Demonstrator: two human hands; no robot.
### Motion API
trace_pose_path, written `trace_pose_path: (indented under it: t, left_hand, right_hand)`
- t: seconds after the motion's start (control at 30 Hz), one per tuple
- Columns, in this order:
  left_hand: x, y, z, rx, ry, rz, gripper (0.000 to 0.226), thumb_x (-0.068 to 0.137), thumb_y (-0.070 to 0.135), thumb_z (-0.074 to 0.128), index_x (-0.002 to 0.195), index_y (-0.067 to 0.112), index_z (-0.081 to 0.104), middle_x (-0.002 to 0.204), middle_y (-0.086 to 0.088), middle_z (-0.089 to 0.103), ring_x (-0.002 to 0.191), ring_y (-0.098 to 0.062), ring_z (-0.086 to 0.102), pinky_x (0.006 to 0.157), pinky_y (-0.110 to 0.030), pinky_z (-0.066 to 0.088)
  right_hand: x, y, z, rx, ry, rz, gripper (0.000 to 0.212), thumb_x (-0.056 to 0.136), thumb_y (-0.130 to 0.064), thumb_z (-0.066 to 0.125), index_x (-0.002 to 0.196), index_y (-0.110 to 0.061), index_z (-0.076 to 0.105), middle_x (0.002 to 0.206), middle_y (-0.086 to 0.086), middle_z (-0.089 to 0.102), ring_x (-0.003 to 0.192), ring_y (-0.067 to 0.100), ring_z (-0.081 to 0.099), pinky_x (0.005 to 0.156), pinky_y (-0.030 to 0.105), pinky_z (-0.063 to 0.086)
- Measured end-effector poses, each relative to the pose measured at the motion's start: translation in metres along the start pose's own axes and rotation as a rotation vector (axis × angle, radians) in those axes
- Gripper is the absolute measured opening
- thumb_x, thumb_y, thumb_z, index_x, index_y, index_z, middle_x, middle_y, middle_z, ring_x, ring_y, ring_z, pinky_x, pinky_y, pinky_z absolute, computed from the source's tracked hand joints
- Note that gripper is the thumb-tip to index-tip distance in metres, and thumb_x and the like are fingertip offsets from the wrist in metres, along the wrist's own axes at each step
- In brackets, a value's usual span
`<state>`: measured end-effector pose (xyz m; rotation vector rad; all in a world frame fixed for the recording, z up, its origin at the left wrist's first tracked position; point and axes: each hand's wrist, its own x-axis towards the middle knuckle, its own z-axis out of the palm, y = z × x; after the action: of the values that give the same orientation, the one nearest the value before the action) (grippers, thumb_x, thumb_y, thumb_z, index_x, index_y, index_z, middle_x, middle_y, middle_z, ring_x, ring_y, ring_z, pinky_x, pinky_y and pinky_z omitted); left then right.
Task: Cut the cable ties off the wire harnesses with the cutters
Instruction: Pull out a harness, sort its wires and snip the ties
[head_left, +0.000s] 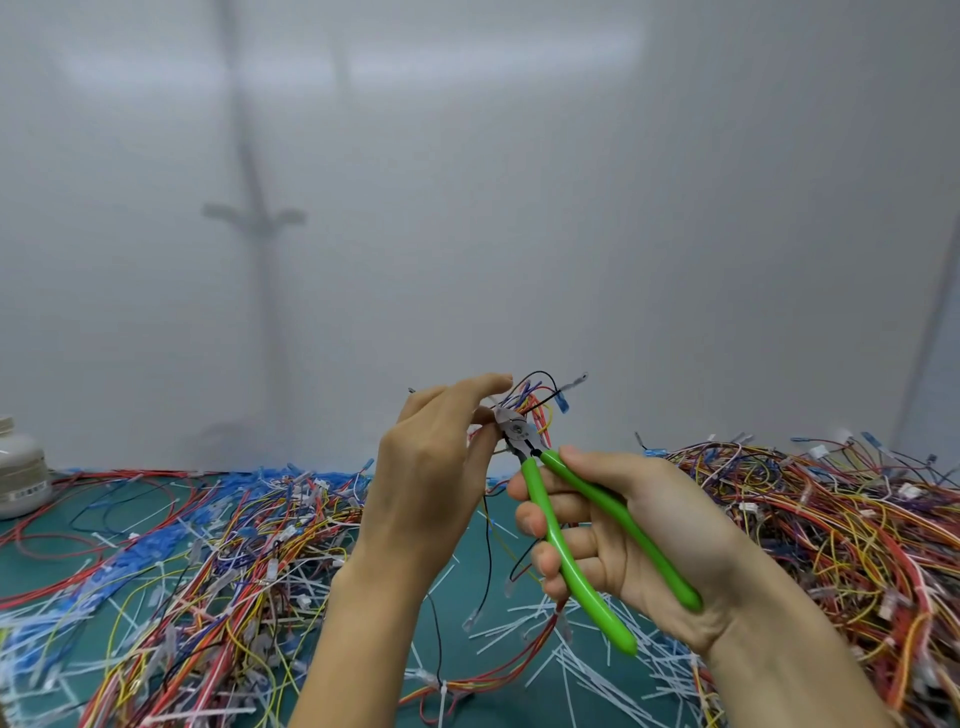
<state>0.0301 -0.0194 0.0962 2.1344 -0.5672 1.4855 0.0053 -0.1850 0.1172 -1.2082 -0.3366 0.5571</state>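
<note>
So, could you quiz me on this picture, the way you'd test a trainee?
1. True or false: the right hand grips the cutters while the left hand holds a harness.
2. The cutters' handles are: A red, B green, C black.
3. Fill in: the white jar stands at the far ____ of the picture.

Key: 1 true; 2 B; 3 left.
</note>
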Motion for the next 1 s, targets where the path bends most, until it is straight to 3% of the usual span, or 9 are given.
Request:
trace_pose_path:
  t: [0.2, 0.3, 0.43, 0.53, 0.6, 0.7, 0.9, 1.0]
  left_hand:
    - [0.002, 0.005, -0.003, -0.074, -0.057, -0.059, 0.043, 0.079, -0.009, 0.072, 0.117, 0.008, 0.062, 0.106, 0.004, 0.072, 0.086, -0.01, 0.067, 0.082, -0.005, 0.04]
    - [0.003, 0.004, -0.003, -0.082, -0.063, -0.068, 0.045, 0.079, -0.008, 0.073, 0.12, 0.008, 0.06, 0.103, 0.005, 0.071, 0.087, -0.012, 0.068, 0.082, -0.008, 0.044]
    - [0.003, 0.0, -0.005, -0.12, -0.018, -0.116, 0.041, 0.081, -0.002, 0.074, 0.118, 0.01, 0.061, 0.099, 0.008, 0.071, 0.083, -0.009, 0.068, 0.079, -0.013, 0.048]
    - [0.004, -0.004, -0.003, -0.203, 0.004, -0.282, 0.033, 0.08, 0.004, 0.077, 0.107, 0.016, 0.062, 0.088, 0.012, 0.071, 0.079, 0.0, 0.068, 0.077, -0.015, 0.051]
    - [0.003, -0.008, 0.0, -0.24, 0.007, -0.398, 0.031, 0.08, 0.004, 0.078, 0.101, 0.019, 0.062, 0.083, 0.012, 0.071, 0.076, 0.002, 0.068, 0.073, -0.011, 0.051]
    - [0.001, -0.014, 0.002, -0.277, 0.017, -0.537, 0.03, 0.078, 0.007, 0.079, 0.099, 0.02, 0.062, 0.08, 0.012, 0.07, 0.071, 0.002, 0.068, 0.068, -0.012, 0.051]
    - [0.002, -0.016, 0.002, -0.541, 0.059, -0.757, 0.032, 0.073, 0.007, 0.084, 0.096, 0.021, 0.066, 0.08, 0.001, 0.073, 0.071, -0.015, 0.072, 0.065, -0.019, 0.055]
    - [0.005, -0.012, -0.001, -0.666, 0.035, -0.799, 0.03, 0.072, 0.004, 0.084, 0.095, 0.017, 0.069, 0.082, -0.004, 0.074, 0.072, -0.016, 0.073, 0.063, -0.014, 0.052]
  right_hand:
    - [-0.001, 0.001, 0.003, -0.017, 0.013, -0.035, 0.049, 0.101, -0.029, 0.039, 0.077, -0.002, 0.071, 0.064, 0.012, 0.06, 0.043, 0.022, 0.059, 0.041, 0.028, 0.051]
    - [0.001, 0.001, 0.004, -0.042, -0.004, -0.044, 0.045, 0.099, -0.029, 0.041, 0.078, -0.002, 0.071, 0.062, 0.011, 0.06, 0.043, 0.021, 0.058, 0.041, 0.027, 0.051]
    - [-0.001, -0.003, 0.005, -0.06, -0.029, -0.064, 0.039, 0.081, -0.036, 0.051, 0.074, -0.007, 0.077, 0.064, 0.011, 0.061, 0.044, 0.022, 0.059, 0.043, 0.028, 0.051]
    - [-0.002, -0.003, 0.002, -0.064, 0.018, -0.116, 0.044, 0.09, -0.036, 0.048, 0.083, -0.003, 0.077, 0.07, 0.015, 0.064, 0.052, 0.028, 0.063, 0.05, 0.035, 0.056]
    - [0.0, 0.0, 0.003, -0.11, 0.109, -0.165, 0.049, 0.098, -0.037, 0.044, 0.091, 0.002, 0.073, 0.077, 0.018, 0.068, 0.06, 0.032, 0.067, 0.058, 0.042, 0.059]
    - [0.006, 0.007, 0.007, -0.282, 0.315, -0.271, 0.041, 0.096, -0.043, 0.052, 0.096, -0.005, 0.068, 0.083, 0.012, 0.073, 0.066, 0.03, 0.071, 0.064, 0.041, 0.062]
    - [0.019, 0.016, 0.0, -0.499, 0.629, -0.396, 0.007, 0.089, -0.021, 0.068, 0.091, -0.016, 0.063, 0.09, 0.01, 0.072, 0.072, 0.021, 0.071, 0.081, 0.053, 0.058]
    - [0.02, 0.017, -0.007, -0.621, 0.759, -0.485, 0.011, 0.086, -0.025, 0.07, 0.09, -0.026, 0.06, 0.088, -0.001, 0.068, 0.082, 0.027, 0.07, 0.082, 0.052, 0.056]
